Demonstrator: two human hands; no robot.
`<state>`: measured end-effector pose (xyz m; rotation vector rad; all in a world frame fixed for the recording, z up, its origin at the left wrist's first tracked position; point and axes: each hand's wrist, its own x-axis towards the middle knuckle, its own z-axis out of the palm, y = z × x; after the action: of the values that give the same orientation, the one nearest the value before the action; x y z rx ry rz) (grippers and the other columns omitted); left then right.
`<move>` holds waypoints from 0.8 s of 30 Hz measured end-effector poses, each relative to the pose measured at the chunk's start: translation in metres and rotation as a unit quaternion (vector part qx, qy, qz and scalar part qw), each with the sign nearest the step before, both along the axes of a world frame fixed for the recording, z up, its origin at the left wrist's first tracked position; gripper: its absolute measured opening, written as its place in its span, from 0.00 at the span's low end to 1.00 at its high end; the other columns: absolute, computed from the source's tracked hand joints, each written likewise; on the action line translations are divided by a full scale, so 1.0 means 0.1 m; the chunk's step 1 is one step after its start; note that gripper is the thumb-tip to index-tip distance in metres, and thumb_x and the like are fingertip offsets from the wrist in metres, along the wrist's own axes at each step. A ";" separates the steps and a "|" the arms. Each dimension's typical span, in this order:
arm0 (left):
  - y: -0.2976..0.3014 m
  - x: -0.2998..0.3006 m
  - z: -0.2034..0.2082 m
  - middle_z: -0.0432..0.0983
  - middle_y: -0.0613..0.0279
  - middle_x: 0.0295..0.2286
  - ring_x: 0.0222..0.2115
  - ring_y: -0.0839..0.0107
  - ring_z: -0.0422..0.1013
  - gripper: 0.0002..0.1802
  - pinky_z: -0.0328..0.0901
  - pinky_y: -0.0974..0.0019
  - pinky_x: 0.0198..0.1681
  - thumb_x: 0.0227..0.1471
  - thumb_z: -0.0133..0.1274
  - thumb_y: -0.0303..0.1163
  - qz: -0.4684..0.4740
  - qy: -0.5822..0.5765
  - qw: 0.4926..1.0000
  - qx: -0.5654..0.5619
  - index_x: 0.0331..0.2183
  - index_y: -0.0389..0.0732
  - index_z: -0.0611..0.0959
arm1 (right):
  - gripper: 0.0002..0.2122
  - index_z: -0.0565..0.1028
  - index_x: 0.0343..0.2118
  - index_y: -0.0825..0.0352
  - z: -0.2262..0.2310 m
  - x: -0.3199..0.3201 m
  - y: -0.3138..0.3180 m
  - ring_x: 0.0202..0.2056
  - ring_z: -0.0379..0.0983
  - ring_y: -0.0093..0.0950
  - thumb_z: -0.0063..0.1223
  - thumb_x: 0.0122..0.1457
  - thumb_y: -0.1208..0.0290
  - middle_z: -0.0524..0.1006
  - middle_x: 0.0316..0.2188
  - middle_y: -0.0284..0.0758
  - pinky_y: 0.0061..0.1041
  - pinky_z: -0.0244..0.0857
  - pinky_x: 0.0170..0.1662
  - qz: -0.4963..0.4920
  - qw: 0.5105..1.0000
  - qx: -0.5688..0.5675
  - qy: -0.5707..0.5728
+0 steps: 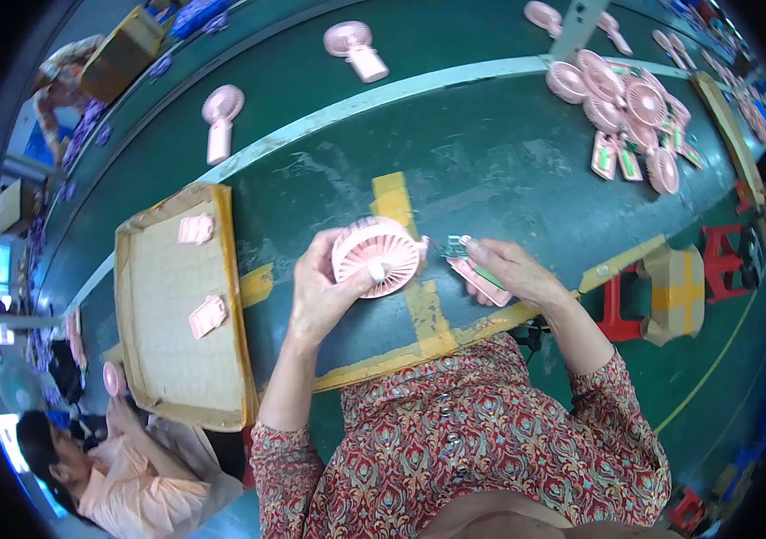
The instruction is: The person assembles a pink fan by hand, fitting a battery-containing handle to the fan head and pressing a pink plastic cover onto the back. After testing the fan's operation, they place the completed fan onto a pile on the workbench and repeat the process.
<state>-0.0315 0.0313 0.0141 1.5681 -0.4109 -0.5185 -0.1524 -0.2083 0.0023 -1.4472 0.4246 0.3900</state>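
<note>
Fan head point(376, 258), looking complete, is gripped in my left hand point(318, 286) over the desk's point(311, 162) near side; my right hand point(518, 271) pinches an opened handle point(478, 279), which I judge remains unclosed.

Plastic fan head point(381, 247) (blurred, perhaps matt); scuffed tabletop point(306, 193).

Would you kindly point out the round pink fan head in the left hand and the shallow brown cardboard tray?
Round pink fan head point(377, 253): head view, ribbed face.
Shallow brown cardboard tray point(160, 314): head view, inner bottom.
</note>
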 end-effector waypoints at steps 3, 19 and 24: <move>-0.10 -0.08 0.06 0.74 0.62 0.39 0.40 0.76 0.70 0.31 0.65 0.70 0.46 0.39 0.64 0.31 0.029 0.057 0.989 -0.135 0.45 0.34 0.71 | 0.23 0.71 0.36 0.67 -0.06 0.01 0.02 0.19 0.71 0.18 0.39 0.61 0.47 0.74 0.20 0.32 0.16 0.66 0.19 -0.001 0.999 0.039 0.037; -0.24 -0.11 0.02 0.72 0.55 0.41 0.41 0.73 0.70 0.32 0.65 0.69 0.46 0.47 0.59 0.35 0.071 0.011 0.993 -0.091 0.51 0.33 0.67 | 0.13 0.74 0.37 0.66 0.07 -0.01 0.45 0.25 0.73 0.16 0.57 0.54 0.62 0.75 0.25 0.29 0.15 0.69 0.28 0.001 0.990 0.141 -0.014; -0.24 -0.04 0.03 0.73 0.57 0.40 0.39 0.75 0.70 0.28 0.66 0.70 0.44 0.47 0.59 0.33 0.039 0.008 0.998 -0.047 0.49 0.32 0.70 | 0.14 0.73 0.39 0.66 0.08 -0.04 0.48 0.24 0.73 0.17 0.55 0.56 0.60 0.76 0.26 0.31 0.16 0.66 0.27 0.014 0.991 0.126 -0.037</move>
<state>-0.0359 0.0077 0.0173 1.4832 -0.3543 -0.4455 -0.1562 -0.1599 0.0103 -1.2189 0.2839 0.3955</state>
